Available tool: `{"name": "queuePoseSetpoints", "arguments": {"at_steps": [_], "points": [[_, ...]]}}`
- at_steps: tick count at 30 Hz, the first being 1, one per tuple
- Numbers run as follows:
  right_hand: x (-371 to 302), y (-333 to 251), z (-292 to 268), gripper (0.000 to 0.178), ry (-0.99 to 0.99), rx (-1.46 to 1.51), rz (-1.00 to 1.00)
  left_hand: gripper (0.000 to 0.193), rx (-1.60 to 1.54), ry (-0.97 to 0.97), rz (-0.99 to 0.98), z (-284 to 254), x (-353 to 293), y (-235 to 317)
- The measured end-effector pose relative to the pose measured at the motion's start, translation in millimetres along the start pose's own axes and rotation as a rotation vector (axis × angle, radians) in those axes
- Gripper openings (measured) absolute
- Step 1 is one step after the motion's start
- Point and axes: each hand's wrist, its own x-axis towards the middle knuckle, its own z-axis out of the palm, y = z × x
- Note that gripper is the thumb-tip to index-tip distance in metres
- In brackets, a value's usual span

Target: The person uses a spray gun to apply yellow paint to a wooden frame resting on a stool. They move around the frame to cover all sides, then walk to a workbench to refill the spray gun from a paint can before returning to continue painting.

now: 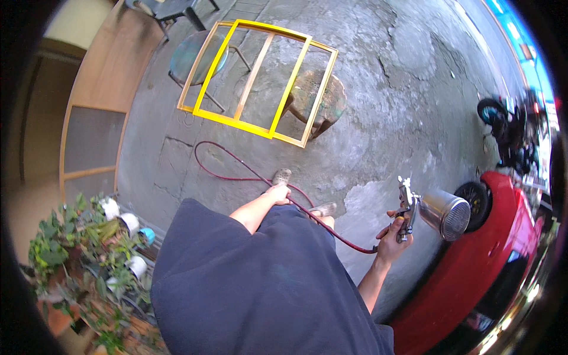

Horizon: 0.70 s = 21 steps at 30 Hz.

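Yellow frame, looking already coated, lies across the wood frame on two stools; the wood frame seems still bare. Right hand grips the spray gun; left hand seems closed on its hose.

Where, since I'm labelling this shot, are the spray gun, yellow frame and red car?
Spray gun (436,210): head view, on its silver cup.
Yellow frame (234,123): head view, on its near bar.
Red car (464,281): head view, on its side.
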Motion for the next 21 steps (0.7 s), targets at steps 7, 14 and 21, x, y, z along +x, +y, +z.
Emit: {"name": "queuePoseSetpoints", "arguments": {"at_steps": [7,14,21], "points": [[141,45,-21,0.030,-0.304,-0.068,-0.185,0.043,-0.041,0.471,-0.420,62,28,-19],[297,93,-41,0.024,-0.544,-0.029,-0.297,0.046,-0.273,0.440,-0.607,127,45,119],[364,106,-6,0.024,-0.863,-0.060,-0.380,0.040,-0.803,0.492,-0.794,172,92,237]]}}
